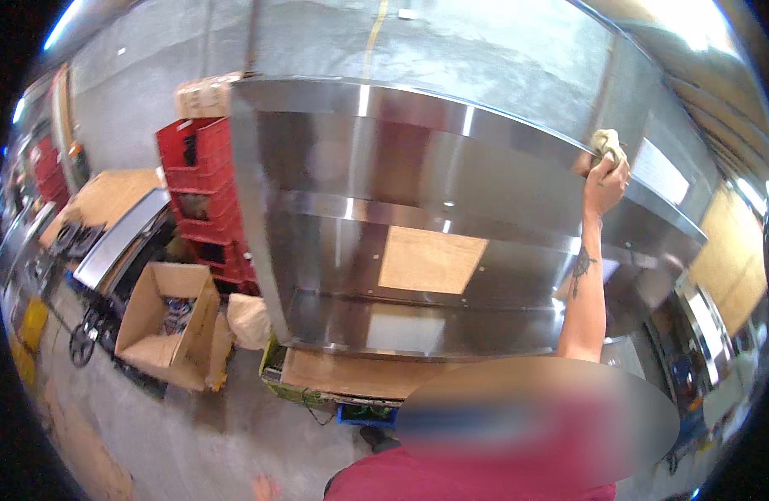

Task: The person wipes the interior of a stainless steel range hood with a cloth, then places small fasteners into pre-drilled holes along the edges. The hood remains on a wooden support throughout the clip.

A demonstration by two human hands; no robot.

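Note:
My right hand (606, 185) is raised high on the right, its fingers wrapped round a crumpled beige rag (608, 146). The rag presses against the upper edge of a large, shiny stainless-steel box-shaped unit (501, 179), open toward me. A square opening in the unit shows a light wooden surface (433, 260) behind it. At the lower edge, left of my maroon shirt, my left hand (266, 488) shows only as a small smear, so its fingers cannot be made out. A blurred patch covers part of the lower right, including the base of my right arm.
Stacked red crates (202, 196) stand left of the unit, with a carton (207, 96) on top. An open cardboard box (169, 321) sits on the floor nearby. Under the unit are a brown board (342, 373) and a blue crate (366, 415). A grey wall (317, 42) rises behind.

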